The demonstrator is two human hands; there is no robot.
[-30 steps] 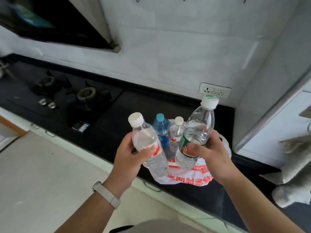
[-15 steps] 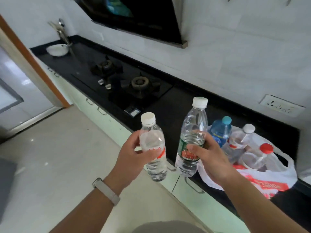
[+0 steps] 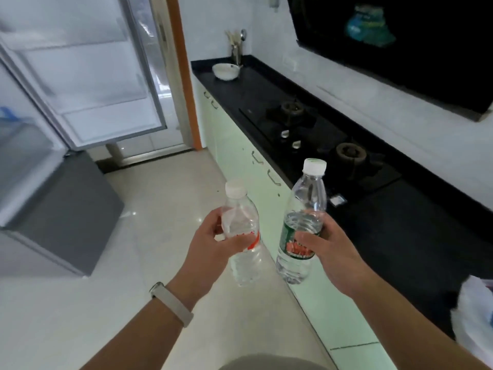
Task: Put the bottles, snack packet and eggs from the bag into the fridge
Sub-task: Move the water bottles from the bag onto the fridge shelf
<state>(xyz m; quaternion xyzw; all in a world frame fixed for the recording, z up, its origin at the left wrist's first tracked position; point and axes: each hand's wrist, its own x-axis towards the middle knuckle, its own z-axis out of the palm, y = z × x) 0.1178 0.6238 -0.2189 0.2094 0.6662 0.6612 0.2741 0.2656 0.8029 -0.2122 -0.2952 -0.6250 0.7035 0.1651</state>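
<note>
Left hand grips red-labelled bottle; right hand grips green-labelled bottle

- In my left hand, a clear bottle, white cap, red-and-white label.
- In my right hand, a clear bottle with a green-and-red label, white cap.
- Black countertop, pale green cabinets.

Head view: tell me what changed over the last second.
The view swung left: both bottles were carried away from the plastic bag, now at the right edge, toward the open fridge door. Nothing was taken or let go: the left hand still grips the red-label bottle, the right hand the green-label bottle.
</note>
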